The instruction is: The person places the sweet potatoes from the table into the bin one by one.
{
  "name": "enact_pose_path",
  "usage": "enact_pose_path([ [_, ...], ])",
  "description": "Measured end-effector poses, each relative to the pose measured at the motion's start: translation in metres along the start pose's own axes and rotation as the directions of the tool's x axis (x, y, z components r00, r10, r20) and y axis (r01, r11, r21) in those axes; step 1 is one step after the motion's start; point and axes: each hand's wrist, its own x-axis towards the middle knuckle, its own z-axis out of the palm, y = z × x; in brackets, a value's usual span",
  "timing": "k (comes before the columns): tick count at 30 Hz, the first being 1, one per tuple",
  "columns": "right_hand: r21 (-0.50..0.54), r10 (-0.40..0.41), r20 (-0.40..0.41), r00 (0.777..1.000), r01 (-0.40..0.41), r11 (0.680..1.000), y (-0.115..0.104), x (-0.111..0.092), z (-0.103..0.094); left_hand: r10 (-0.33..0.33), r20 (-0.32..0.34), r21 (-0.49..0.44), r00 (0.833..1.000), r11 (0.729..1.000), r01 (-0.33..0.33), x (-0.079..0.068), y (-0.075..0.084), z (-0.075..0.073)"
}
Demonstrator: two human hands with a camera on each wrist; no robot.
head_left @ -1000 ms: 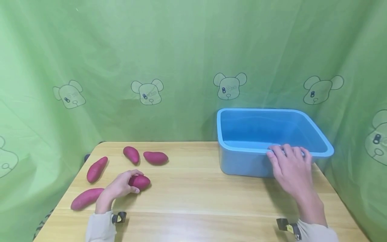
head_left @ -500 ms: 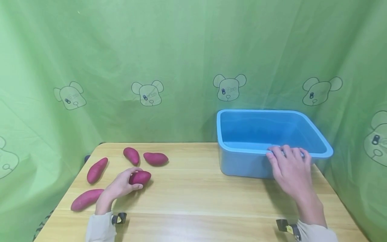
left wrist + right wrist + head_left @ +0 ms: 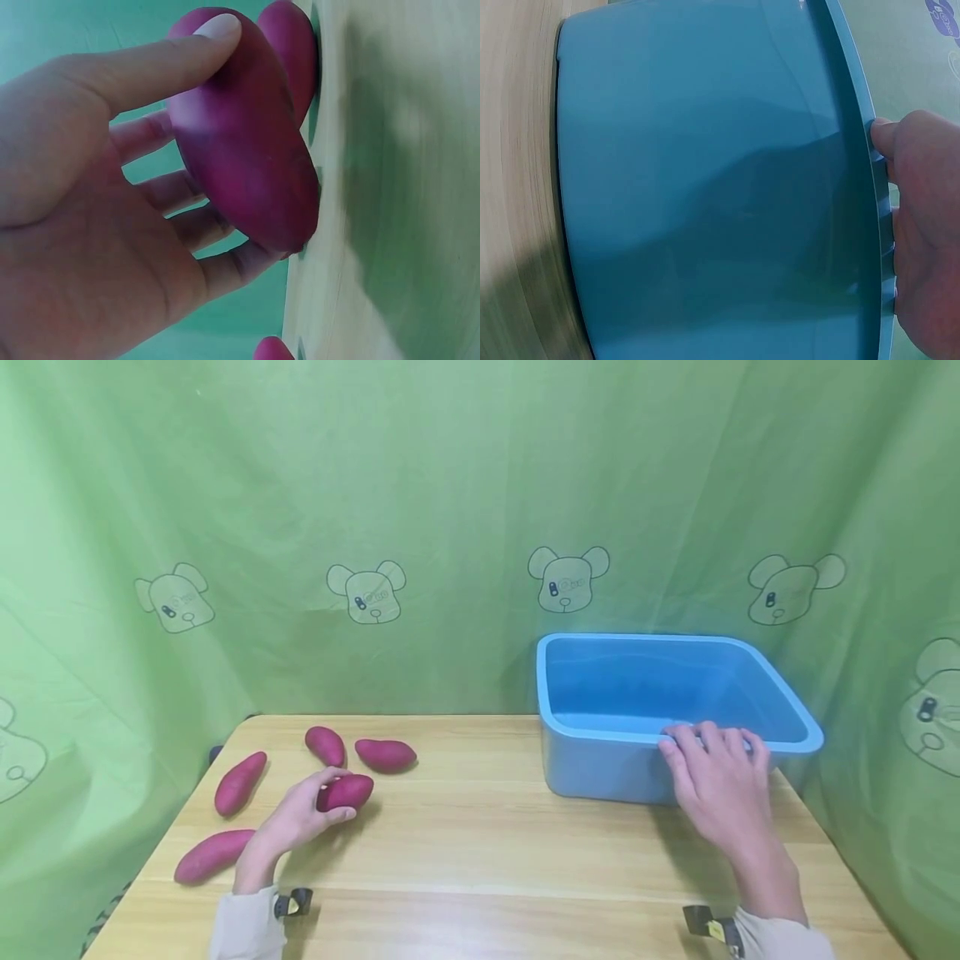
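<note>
My left hand (image 3: pixel 296 814) grips a purple-skinned sweet potato (image 3: pixel 349 792), thumb on the near side and fingers on the far side. In the left wrist view this sweet potato (image 3: pixel 240 142) hides part of another one (image 3: pixel 289 45) behind it. It looks raised slightly, with a shadow below on the tabletop. At the right, my right hand (image 3: pixel 723 793) holds the front rim of a blue plastic tub (image 3: pixel 600 768), its fingers hooked over the edge. The right wrist view shows the tub's outer wall (image 3: pixel 705 172) and the hand (image 3: pixel 930 232) at the rim.
More sweet potatoes lie on the left of the wooden table (image 3: pixel 480 860): one at the far left (image 3: pixel 241 783), one near the left wrist (image 3: pixel 213 856), and two at the back (image 3: pixel 326 747). A green curtain (image 3: pixel 450 485) with bear-head prints hangs behind the table and along its sides.
My left hand has brought the gripped sweet potato up and slightly away from me. The right hand stays on the tub's rim, and the other sweet potatoes have not moved.
</note>
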Motion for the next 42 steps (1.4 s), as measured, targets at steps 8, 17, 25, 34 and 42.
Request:
enact_pose_path([
  [8, -0.002, -0.001, -0.004, 1.0, 0.001, 1.0, -0.001, 0.0, 0.0, 0.035, -0.06, 0.012, 0.998, 0.999, -0.034, 0.0, 0.004, -0.003],
  [17, -0.003, -0.004, -0.013, 1.0, 0.004, 1.0, -0.001, 0.0, 0.001, 0.082, -0.111, 0.019, 0.991, 0.997, -0.08, 0.002, 0.009, -0.003],
  [25, -0.002, -0.002, -0.016, 1.0, 0.002, 1.0, -0.001, -0.001, 0.001, 0.094, -0.15, 0.051, 0.984, 0.995, -0.088, 0.002, 0.015, -0.005],
  [34, -0.003, -0.002, -0.018, 1.0, 0.002, 1.0, -0.001, -0.001, 0.002, 0.091, -0.186, 0.044, 0.978, 0.995, -0.084, 0.002, 0.023, -0.004],
  [42, 0.005, -0.008, -0.025, 1.0, 0.008, 1.0, -0.002, -0.002, 0.001, 0.104, -0.231, 0.033, 0.967, 0.995, -0.099, 0.003, 0.029, -0.004],
])
